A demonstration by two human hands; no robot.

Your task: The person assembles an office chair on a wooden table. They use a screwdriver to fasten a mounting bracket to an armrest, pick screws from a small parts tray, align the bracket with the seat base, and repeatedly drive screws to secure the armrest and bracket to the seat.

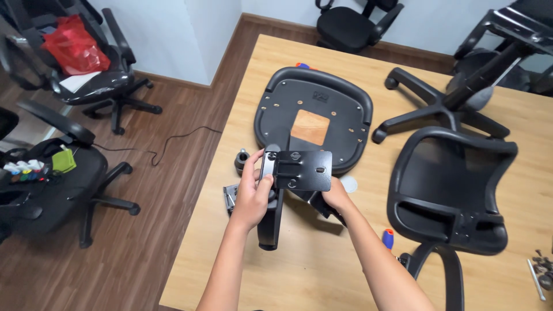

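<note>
I see both hands closed on one black metal mechanism plate (302,170), flat and rectangular with smooth painted faces, slots and round holes, held just above the wooden desk (322,265). My left hand (252,196) wraps its fingers round the plate's left edge, thumb on top. My right hand (336,197) grips from underneath at the lower right, fingers mostly hidden by the plate. A black armrest (271,222), long and slightly curved, hangs below the plate; I cannot tell whether it is fixed to it.

Just beyond the plate lies one upturned seat pan (314,109), a rounded matte plastic shell with a square patch of bare wood at its centre and small screw holes round it. To the right lies one mesh backrest (449,190) in a glossy plastic frame. One star-shaped wheeled base (443,106) rests at the far right of the desk.

I count two small orange-and-blue tools, one (388,237) by my right forearm, one (302,65) behind the seat pan. Three assembled office chairs stand on the dark plank floor (173,173).
</note>
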